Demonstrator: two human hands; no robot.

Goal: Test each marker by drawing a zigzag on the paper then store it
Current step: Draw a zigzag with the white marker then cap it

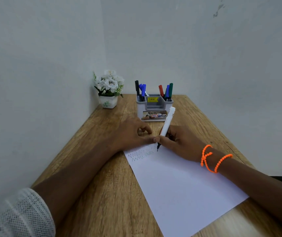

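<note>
While a white-barrelled marker (166, 127) was pinched near its tip by the right hand (179, 142), its dark nib was set on the paper (179, 185) at the end of the zigzag rows (142, 155), evidently so that another test line could be drawn. The left hand (130, 134) was laid on the sheet's far corner with fingers loosely bent and gripping nothing, probably to keep it from sliding on the table (102, 168). Just beyond the hands stood a grey organiser (154, 108), in which tested markers would be stored; black, blue, red and green ones were already held upright. A potted artificial flower (108, 89) was kept in the corner, well clear of the reach.
</note>
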